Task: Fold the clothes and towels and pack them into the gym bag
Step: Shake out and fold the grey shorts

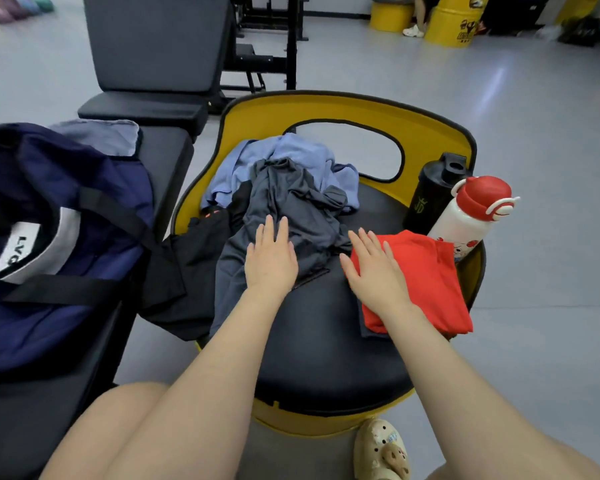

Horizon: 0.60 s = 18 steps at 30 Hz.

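Observation:
A crumpled dark grey garment (291, 206) lies on the round black seat (326, 341) of a yellow chair. My left hand (271, 258) rests flat on it with straight fingers. A folded red cloth (426, 282) sits at the seat's right side, and my right hand (371, 268) lies flat on its left edge. A light blue garment (291, 157) is bunched behind the grey one. A black garment (184, 271) hangs off the seat's left edge. The navy gym bag (59, 237) stands open on a black bench at the left.
A black shaker bottle (433, 195) and a white bottle with a red cap (471, 216) stand at the seat's right rear. The yellow chair back (326, 109) rises behind the clothes. A black gym bench (153, 46) and rack stand beyond, yellow drums far right.

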Motion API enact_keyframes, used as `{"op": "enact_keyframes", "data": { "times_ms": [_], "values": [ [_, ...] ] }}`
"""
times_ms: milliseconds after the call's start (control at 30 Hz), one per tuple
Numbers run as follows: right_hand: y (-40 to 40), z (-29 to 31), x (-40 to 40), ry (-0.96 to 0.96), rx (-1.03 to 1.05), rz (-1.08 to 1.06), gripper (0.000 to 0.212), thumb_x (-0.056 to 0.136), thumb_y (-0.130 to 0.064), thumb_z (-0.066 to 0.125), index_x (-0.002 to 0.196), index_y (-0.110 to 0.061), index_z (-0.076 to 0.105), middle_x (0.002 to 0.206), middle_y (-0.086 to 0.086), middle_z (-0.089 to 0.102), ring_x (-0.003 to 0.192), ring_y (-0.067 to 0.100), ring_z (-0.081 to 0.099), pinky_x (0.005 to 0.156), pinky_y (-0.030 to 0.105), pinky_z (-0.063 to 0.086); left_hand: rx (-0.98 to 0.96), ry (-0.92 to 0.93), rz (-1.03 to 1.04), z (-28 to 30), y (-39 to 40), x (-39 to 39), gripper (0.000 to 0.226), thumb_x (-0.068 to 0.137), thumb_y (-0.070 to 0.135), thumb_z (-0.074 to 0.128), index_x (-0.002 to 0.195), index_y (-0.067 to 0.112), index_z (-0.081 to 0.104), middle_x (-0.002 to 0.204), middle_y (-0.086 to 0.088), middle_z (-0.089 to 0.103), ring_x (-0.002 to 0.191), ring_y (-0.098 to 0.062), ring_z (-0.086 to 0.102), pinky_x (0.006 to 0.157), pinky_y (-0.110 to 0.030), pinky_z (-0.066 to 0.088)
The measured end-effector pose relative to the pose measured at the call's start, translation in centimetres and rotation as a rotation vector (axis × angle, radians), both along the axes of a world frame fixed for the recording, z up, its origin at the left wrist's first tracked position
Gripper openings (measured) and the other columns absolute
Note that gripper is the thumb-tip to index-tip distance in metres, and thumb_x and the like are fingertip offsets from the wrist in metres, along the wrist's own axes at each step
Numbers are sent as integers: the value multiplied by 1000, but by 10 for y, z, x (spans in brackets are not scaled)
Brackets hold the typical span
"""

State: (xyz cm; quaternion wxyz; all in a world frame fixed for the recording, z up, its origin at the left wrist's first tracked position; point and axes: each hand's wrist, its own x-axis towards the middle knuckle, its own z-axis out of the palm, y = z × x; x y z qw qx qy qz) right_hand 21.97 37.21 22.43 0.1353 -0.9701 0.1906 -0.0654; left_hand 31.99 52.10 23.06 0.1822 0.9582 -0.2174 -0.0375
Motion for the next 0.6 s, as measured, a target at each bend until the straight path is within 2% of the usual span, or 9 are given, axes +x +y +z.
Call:
{"op": "enact_keyframes", "data": {
  "times_ms": [67,200,267,333,400,500,600],
  "values": [
    [15,-4,13,11,12,47,56,102,-43,29,153,-22,16,161,-1,10,148,13,3,118,30,-2,-95,53,73,-2,18,11,56,103,23,32,152,18,6,160,-7,0,147,-23,4,114,-41,26],
    [44,-11,43,22,63,123,60,101,-44,32,153,-23,11,161,0,4,148,15,-1,119,32,2,-186,145,156,-11,41,22,61,101,22,39,152,18,6,160,-5,4,146,-24,12,114,-43,25],
    [55,-14,57,21,143,113,64,100,-47,35,153,-25,8,161,0,0,148,16,-3,120,36,8,-244,135,165,-15,46,28,62,99,24,45,152,18,13,155,-6,23,142,-25,23,112,-43,28],
    [64,-15,69,20,258,75,67,98,-48,40,153,-27,8,161,-1,1,148,17,0,119,39,17,-268,53,171,-17,48,34,56,97,26,52,147,18,30,139,-7,47,133,-23,36,107,-40,35],
    [70,-16,78,-17,333,40,67,98,-45,44,153,-25,13,161,-1,10,147,18,9,116,39,23,-313,26,158,-16,50,36,46,95,26,55,139,20,46,129,-2,56,126,-20,43,102,-34,39],
    [75,-12,85,-212,458,-65,54,98,-38,47,146,-19,36,151,1,38,139,17,32,111,36,32,-423,130,24,-8,51,33,35,93,22,59,128,25,59,122,4,60,115,-17,53,94,-28,43],
    [73,-2,87,-354,731,-221,48,94,-43,52,134,-17,53,131,1,59,123,16,52,102,33,41,-346,95,-188,-4,54,23,27,89,19,60,115,26,67,103,7,62,101,-16,57,87,-31,45]
  ]
}}
